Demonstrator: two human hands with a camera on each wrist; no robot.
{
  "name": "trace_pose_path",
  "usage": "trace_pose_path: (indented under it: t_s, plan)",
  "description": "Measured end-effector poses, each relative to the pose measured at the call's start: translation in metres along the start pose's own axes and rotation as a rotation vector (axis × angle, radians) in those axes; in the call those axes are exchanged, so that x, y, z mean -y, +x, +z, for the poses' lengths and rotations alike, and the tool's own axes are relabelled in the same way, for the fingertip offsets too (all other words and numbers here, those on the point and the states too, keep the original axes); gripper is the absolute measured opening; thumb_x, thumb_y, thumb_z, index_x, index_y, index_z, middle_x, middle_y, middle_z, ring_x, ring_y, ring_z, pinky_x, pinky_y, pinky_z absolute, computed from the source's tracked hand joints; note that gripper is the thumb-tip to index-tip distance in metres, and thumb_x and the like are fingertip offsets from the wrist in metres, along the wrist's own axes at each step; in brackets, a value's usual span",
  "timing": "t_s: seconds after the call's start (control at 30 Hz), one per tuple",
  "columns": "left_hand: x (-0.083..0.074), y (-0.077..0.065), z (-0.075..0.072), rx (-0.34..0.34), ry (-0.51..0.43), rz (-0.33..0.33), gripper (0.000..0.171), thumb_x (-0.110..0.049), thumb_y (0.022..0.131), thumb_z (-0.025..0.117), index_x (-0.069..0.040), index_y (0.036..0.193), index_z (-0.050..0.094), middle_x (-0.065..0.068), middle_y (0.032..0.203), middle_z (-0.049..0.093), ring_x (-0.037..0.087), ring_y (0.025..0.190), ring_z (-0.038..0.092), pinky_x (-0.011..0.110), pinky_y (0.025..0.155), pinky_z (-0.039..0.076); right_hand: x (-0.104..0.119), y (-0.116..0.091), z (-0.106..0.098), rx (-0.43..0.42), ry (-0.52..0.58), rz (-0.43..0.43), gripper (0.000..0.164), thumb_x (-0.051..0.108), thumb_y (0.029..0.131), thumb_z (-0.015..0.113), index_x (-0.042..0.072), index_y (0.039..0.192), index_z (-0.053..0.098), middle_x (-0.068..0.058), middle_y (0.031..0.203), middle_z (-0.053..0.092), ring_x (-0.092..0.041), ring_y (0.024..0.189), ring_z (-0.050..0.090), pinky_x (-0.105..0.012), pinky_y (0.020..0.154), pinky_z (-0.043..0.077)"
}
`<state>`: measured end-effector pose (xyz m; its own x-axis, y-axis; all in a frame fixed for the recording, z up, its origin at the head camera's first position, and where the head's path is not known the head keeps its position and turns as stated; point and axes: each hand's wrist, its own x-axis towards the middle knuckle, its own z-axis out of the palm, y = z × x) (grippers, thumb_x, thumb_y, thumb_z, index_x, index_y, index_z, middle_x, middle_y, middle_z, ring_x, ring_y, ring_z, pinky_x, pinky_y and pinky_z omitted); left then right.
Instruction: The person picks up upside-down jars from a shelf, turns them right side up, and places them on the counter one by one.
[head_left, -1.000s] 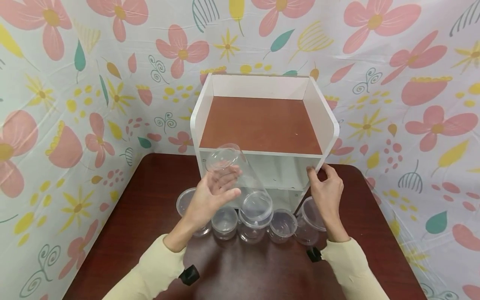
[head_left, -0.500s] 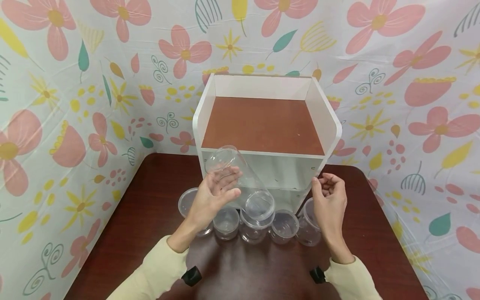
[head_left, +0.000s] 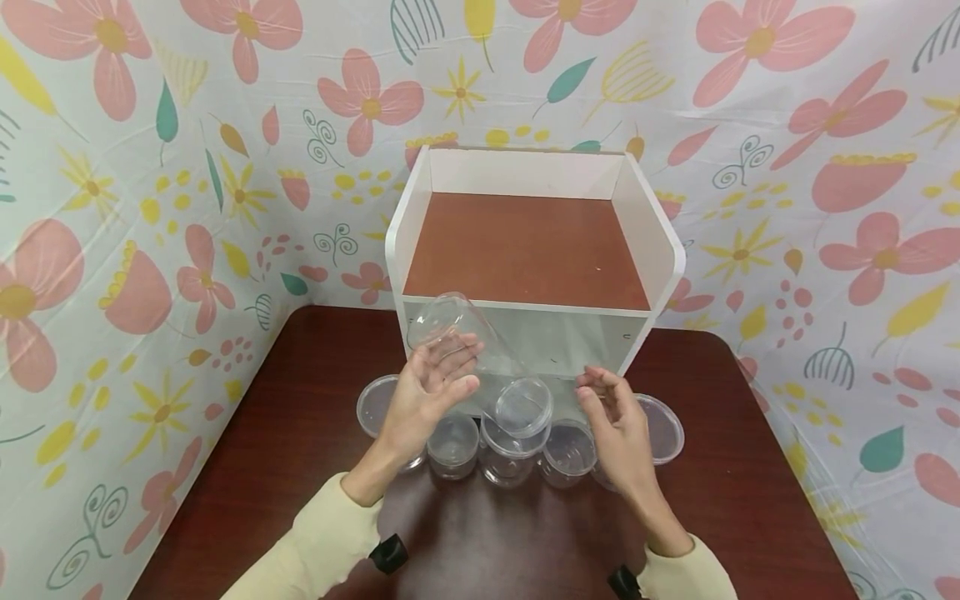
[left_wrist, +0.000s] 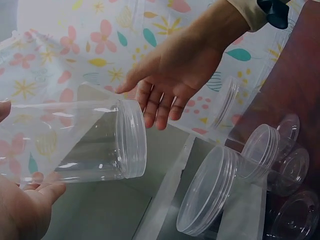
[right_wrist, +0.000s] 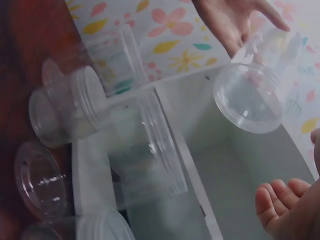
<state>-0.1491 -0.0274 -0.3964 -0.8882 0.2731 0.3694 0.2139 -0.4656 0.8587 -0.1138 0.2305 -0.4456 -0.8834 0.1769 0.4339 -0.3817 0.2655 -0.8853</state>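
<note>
My left hand (head_left: pixel 423 404) holds a tall clear plastic jar (left_wrist: pixel 75 142) aslant in front of a white cabinet. The jar's round lid (head_left: pixel 523 408) points down and to the right. My right hand (head_left: pixel 622 429) is to the right of that lid, apart from it, with loosely bent fingers and nothing held. In the left wrist view the right hand (left_wrist: pixel 180 70) hangs just beyond the lid end. Several more clear lidded jars (head_left: pixel 453 450) stand in a row below, and the rightmost jar (head_left: pixel 662 429) is partly hidden behind my right hand.
The white cabinet (head_left: pixel 671 258) has a brown top panel (head_left: pixel 525 250) with raised sides and open shelves below. It stands on a dark red-brown table (head_left: pixel 315 383). A flowered cloth (head_left: pixel 285 75) hangs behind and at both sides.
My right hand has let go of the cabinet's right front edge and come down and left, towards the lid of the held jar. The left hand and its jar have barely moved.
</note>
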Motion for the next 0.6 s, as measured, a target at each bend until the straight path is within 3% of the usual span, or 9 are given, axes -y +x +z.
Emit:
trace_pose_path:
  t_s: [0.27,0.4,0.6]
  plan:
    - [0.004,-0.001,0.001,0.002,-0.009,0.03,0.077,-0.004,0.088,0.075,0.007,0.149,0.03,0.025,0.142,0.05,0.032,0.135,0.054,0.043,0.115,0.038,-0.005,-0.013,0.012,0.144,0.079,-0.062,0.049,-0.009,0.096,0.061,-0.01,0.143,0.049,-0.027,0.127,0.059,-0.012,0.114,0.061,-0.017,0.091,0.049]
    - [0.007,-0.002,0.002,0.007,-0.022,0.056,0.077,-0.008,0.089,0.077,0.007,0.149,0.031,0.023,0.141,0.051,0.032,0.134,0.055,0.044,0.115,0.038,-0.006,-0.017,0.017,0.2,0.091,-0.036,0.06,-0.011,0.091,0.066,-0.011,0.147,0.044,-0.028,0.134,0.056,-0.007,0.111,0.06,-0.018,0.088,0.051]
    - [0.008,-0.003,0.004,0.01,-0.047,0.088,0.071,-0.008,0.09,0.077,0.002,0.146,0.034,0.025,0.142,0.049,0.033,0.133,0.055,0.046,0.115,0.038,-0.008,-0.021,0.022,0.268,0.09,0.028,0.071,-0.006,0.09,0.072,-0.002,0.154,0.041,-0.026,0.145,0.053,-0.007,0.12,0.059,-0.017,0.099,0.047]
